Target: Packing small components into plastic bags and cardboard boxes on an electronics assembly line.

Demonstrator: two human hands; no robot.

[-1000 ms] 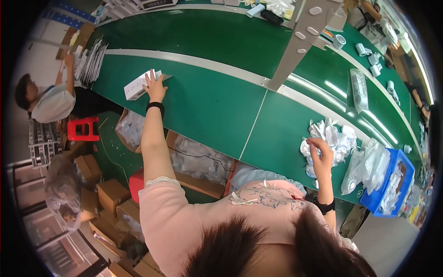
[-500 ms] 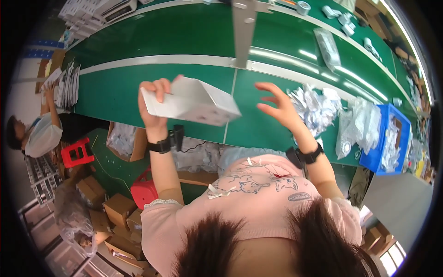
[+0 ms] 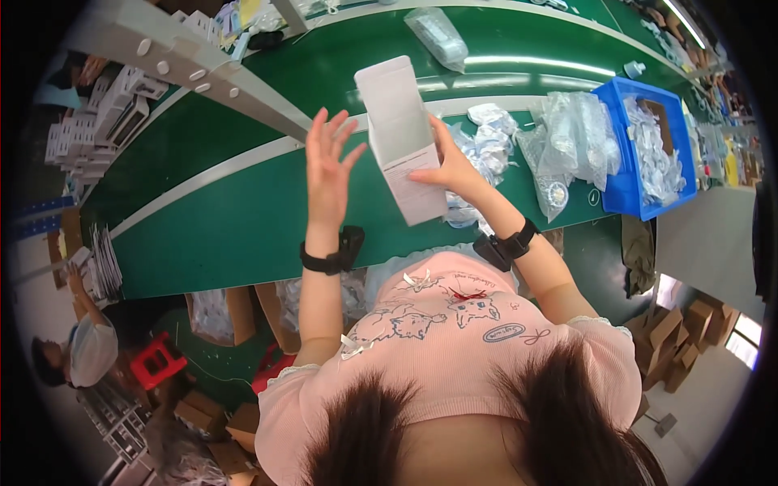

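Note:
A white cardboard box [image 3: 409, 182] with its flap standing open is held above the green table by my right hand [image 3: 450, 166]. The thumb lies on the printed front and the fingers are behind the right side. My left hand [image 3: 328, 174] is raised to the left of the box, fingers spread, touching nothing. Just behind my right hand, crumpled white-and-blue plastic bags [image 3: 490, 134] lie in a heap on the table. What the box holds, if anything, I cannot make out.
Clear bubble bags [image 3: 571, 142] lie right of the heap, beside a blue bin [image 3: 693, 154] of small bagged items. One wrapped item [image 3: 438, 39] lies on the far belt. A metal post [image 3: 203, 77] slants across the upper left. At far left a person [image 3: 89, 348] handles flat cartons.
The box has passed from my left hand to my right and is turned upright, open end away from me. My left hand has let go and opened. The view has swung to the right.

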